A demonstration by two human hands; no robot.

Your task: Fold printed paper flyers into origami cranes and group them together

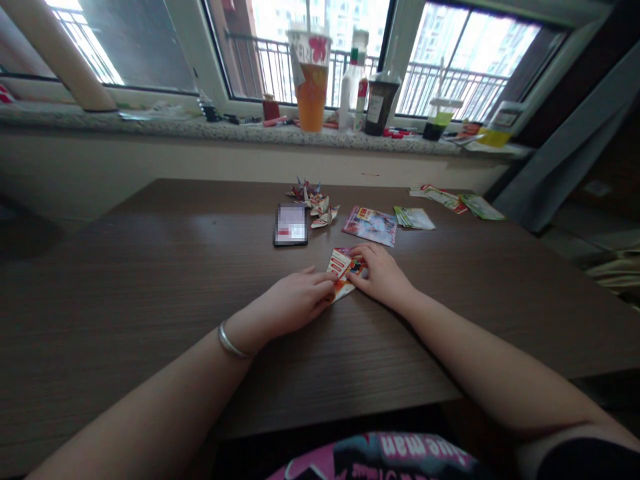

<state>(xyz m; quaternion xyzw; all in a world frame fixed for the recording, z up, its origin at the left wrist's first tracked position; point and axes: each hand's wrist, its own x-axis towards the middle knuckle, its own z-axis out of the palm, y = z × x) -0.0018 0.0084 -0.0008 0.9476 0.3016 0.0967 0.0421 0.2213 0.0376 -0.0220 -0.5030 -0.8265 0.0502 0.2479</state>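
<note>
A folded sheet of colourful printed paper [342, 266] lies on the table between my two hands. My left hand [306, 297], with a silver bangle at the wrist, grips its lower left edge, fingers close together. At the right side, my right hand [383, 272] holds the paper with curled fingers on its upper part and the thumb lower down. The fingertips cover parts of the sheet. Just beyond it are a phone [291, 225] with a blurred screen, a stack of printed sheets [371, 225] and several folded paper pieces [325, 215].
Green and white paper packets [414, 218] and more printed strips [443, 198] lie at the table's back right. Along the stone windowsill [200, 130] stand a tall orange drink cup [312, 93], bottles and smaller cups. The brown table's [150, 280] front edge is close to my body.
</note>
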